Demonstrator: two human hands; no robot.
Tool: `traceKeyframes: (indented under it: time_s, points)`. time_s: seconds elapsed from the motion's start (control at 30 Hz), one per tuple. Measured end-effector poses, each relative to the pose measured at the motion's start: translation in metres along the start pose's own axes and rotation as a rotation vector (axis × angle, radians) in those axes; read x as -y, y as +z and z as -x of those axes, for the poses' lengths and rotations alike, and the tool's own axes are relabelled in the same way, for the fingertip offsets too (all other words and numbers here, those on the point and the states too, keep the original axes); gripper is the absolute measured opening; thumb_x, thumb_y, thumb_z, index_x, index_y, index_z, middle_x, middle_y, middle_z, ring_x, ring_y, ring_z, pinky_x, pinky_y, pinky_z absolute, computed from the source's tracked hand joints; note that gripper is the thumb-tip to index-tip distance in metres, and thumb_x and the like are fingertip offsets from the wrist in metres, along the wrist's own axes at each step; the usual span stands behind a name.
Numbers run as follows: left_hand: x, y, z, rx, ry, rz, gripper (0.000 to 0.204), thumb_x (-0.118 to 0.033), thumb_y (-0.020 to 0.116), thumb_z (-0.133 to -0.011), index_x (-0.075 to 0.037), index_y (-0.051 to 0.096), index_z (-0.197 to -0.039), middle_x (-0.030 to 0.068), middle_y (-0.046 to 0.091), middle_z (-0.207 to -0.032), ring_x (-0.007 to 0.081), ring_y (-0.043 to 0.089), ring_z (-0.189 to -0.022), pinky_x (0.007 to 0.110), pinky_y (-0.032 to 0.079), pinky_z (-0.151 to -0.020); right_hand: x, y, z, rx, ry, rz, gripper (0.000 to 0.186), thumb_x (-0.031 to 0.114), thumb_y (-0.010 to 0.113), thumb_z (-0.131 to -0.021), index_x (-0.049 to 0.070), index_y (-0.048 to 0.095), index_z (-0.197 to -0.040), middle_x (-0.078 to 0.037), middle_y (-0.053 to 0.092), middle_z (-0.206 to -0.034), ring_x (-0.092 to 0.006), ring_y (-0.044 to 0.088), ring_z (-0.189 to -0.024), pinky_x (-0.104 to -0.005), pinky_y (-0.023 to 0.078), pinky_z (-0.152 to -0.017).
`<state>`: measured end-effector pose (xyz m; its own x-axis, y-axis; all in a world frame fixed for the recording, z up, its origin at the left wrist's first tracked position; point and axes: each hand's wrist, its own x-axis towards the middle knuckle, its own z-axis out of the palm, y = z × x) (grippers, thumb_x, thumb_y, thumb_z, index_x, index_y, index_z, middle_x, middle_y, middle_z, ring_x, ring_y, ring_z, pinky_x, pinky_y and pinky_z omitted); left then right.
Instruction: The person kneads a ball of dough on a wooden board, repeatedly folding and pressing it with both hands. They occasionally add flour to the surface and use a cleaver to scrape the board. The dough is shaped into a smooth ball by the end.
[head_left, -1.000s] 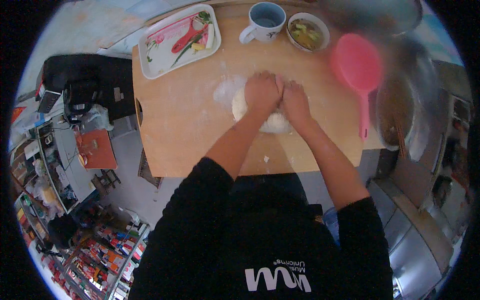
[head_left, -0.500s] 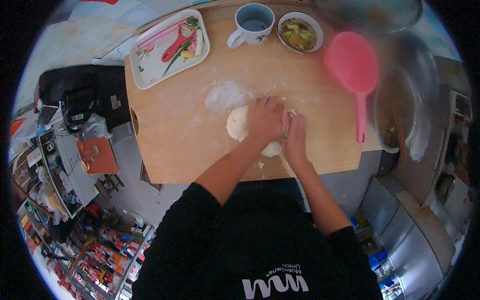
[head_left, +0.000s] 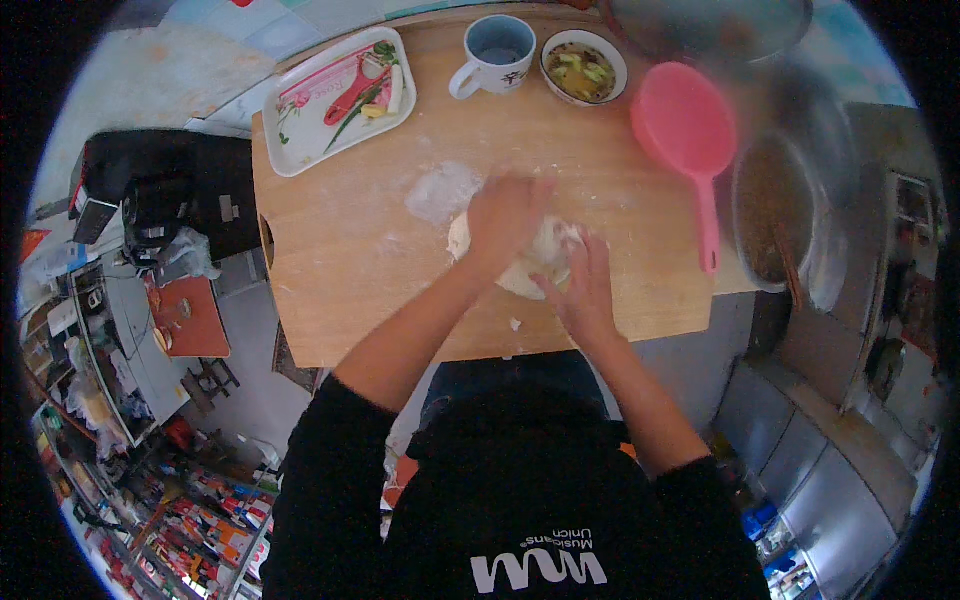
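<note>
A pale lump of dough (head_left: 523,281) lies on the wooden board (head_left: 350,270), partly covered by my hands. Over its upper left part is my left hand (head_left: 508,212), its fingers smeared by motion. At the dough's right edge rests my right hand (head_left: 588,285), thumb apart from the stretched fingers. White flour (head_left: 440,193) is heaped just left of the dough, beyond my left wrist. A small dough scrap (head_left: 515,325) sits near the board's front edge.
Along the back stand a white tray (head_left: 291,148) with a red peeler and vegetables, a blue-lined mug (head_left: 497,75) and a bowl of greens in liquid (head_left: 584,70). To the right lie a pink ladle-shaped scoop (head_left: 684,118) and a large basin (head_left: 772,215) holding brown contents.
My hands have moved apart, showing more of the dough between them. The left hand has shifted left, and the right thumb has spread away from its fingers. The whole view has shifted slightly.
</note>
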<state>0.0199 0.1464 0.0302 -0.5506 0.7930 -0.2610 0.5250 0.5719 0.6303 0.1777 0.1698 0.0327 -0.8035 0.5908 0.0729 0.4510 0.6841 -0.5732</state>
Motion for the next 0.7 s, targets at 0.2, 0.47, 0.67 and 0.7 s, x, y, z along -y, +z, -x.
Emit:
traceKeyframes:
  time_s: [0.2, 0.47, 0.67, 0.7]
  points:
    - [0.011, 0.04, 0.058, -0.39, 0.429, -0.244, 0.028, -0.029, 0.048, -0.082, -0.01, 0.06, -0.097, 0.0063, 0.058, -0.096, 0.0243, 0.052, -0.089, 0.04, 0.038, -0.077, -0.012, 0.01, 0.011, 0.033, 0.172, -0.163, 0.066, 0.005, 0.071, -0.06, -0.001, 0.039, -0.119, -0.025, 0.04, -0.123, -0.0427, 0.035, -0.115, -0.0467, 0.029, -0.099]
    - [-0.01, 0.04, -0.022, -0.165, 0.097, -0.284, 0.031, -0.029, 0.042, -0.086, -0.009, 0.065, -0.087, 0.0087, 0.06, -0.099, 0.026, 0.054, -0.092, 0.041, 0.039, -0.082, -0.05, 0.023, -0.07, 0.178, 0.305, 0.02, 0.043, 0.002, 0.064, -0.063, 0.0, 0.051, -0.103, -0.021, 0.051, -0.101, -0.0386, 0.049, -0.093, -0.0441, 0.042, -0.08]
    - [0.016, 0.02, -0.046, -0.079, -0.026, -0.131, 0.045, -0.038, 0.033, -0.09, -0.006, 0.065, -0.082, 0.0158, 0.062, -0.084, 0.0326, 0.058, -0.079, 0.046, 0.044, -0.07, 0.006, -0.001, -0.09, 0.258, 0.171, 0.269, 0.047, 0.013, 0.07, -0.066, -0.001, 0.05, -0.107, -0.021, 0.051, -0.105, -0.0384, 0.049, -0.097, -0.0439, 0.039, -0.085]
    - [-0.002, -0.015, -0.035, 0.001, -0.015, -0.079, 0.045, -0.038, 0.034, -0.089, -0.006, 0.065, -0.081, 0.0165, 0.062, -0.081, 0.0332, 0.059, -0.078, 0.046, 0.044, -0.068, 0.013, -0.008, -0.072, 0.246, 0.116, 0.213, 0.052, 0.014, 0.07, -0.066, -0.001, 0.048, -0.111, -0.021, 0.048, -0.109, -0.0387, 0.046, -0.102, -0.0447, 0.037, -0.089]
